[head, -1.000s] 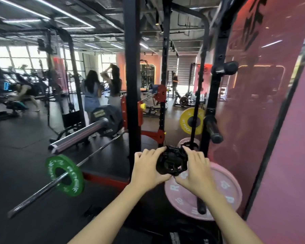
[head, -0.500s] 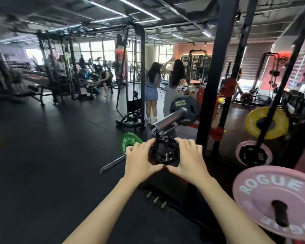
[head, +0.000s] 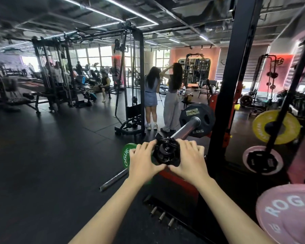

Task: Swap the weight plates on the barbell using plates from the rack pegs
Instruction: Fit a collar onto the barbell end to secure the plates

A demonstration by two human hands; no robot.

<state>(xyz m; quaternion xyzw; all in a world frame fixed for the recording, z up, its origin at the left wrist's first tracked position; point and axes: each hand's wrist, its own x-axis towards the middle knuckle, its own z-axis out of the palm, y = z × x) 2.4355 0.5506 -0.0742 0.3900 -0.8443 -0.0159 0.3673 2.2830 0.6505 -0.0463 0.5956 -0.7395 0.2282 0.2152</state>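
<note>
Both hands have carried the black collar [head: 167,152] away from the pink plates to the near end of the barbell sleeve [head: 187,127]. Arms reach forward, nearly straight. Left hand [head: 142,162] and right hand [head: 189,161] grip it from either side, fingers curled, thumbs meeting below. A black plate [head: 197,118] sits further up the sleeve.

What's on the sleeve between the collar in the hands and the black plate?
Nothing: in the head view the barbell sleeve runs bare from the collar, gripped by the left hand and right hand, up to the black plate.
</note>
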